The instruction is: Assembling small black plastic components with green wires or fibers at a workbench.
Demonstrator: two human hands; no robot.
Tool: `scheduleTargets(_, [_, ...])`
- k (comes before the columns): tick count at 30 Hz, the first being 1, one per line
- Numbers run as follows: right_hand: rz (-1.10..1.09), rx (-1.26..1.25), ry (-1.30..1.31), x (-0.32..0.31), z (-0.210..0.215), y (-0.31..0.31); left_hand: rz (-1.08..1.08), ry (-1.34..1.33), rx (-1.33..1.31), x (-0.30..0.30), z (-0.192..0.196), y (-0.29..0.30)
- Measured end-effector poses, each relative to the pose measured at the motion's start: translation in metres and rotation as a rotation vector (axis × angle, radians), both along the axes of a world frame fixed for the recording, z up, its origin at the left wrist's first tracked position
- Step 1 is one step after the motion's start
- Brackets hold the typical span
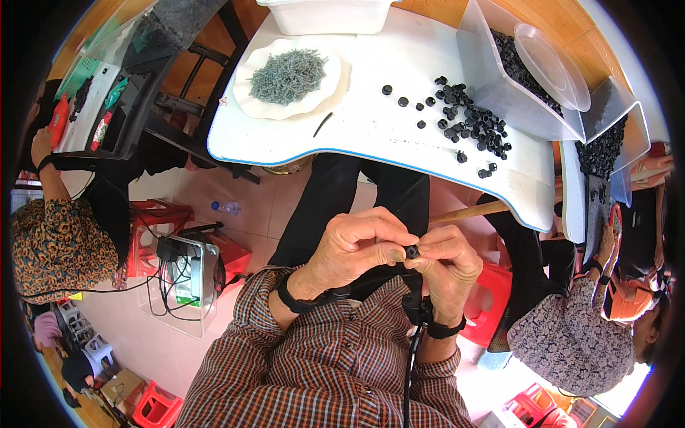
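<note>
Over my lap, short of the white table's (357, 135) near edge, my two hands meet around a small round black plastic part (412, 252). My left hand (357, 246) pinches it from one side with thumb and forefinger. The thumb and fingers of my right hand (449, 262) close on its other side. What the part holds inside is too small to make out. Many similar black plastic parts (471, 118) lie loose on the right half of the tabletop. At the left, a white scalloped dish (260, 103) bears a heap of thin greyish pins or screws (287, 76).
Behind the loose parts stands a clear bin (492, 107) of black pieces with a round lid (549, 64) on it. A white tub (328, 18) sits at the back. A black strip (322, 125) lies near the dish. Co-workers sit left and right.
</note>
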State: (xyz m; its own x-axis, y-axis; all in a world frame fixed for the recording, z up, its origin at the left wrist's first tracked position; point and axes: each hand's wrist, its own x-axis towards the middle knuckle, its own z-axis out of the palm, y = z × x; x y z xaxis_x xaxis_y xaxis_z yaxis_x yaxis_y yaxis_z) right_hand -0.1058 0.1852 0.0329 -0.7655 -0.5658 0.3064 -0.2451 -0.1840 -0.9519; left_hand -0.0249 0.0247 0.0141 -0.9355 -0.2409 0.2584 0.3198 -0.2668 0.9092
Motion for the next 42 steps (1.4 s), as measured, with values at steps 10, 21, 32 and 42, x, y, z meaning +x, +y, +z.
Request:
scheduleTargets(10, [-0.008, 0.009, -0.011, 0.0021, 0.0027, -0.0013, -0.019, -0.007, 0.003, -0.0002, -0.0011, -0.0019])
scheduleTargets(21, [0.02, 0.032, -0.034, -0.0004, 0.0023, 0.0019, -0.04, -0.015, -0.014, -0.0003, -0.0005, -0.0038])
scheduleTargets(32, [0.075, -0.04, -0.143, -0.0013, 0.0034, 0.0006, -0.039, -0.001, -0.097, -0.0014, 0.004, -0.0068])
scheduleTargets(42, [0.077, -0.02, -0.194, -0.0029, 0.0017, 0.004, -0.04, 0.015, -0.14, -0.0014, 0.0045, -0.0074])
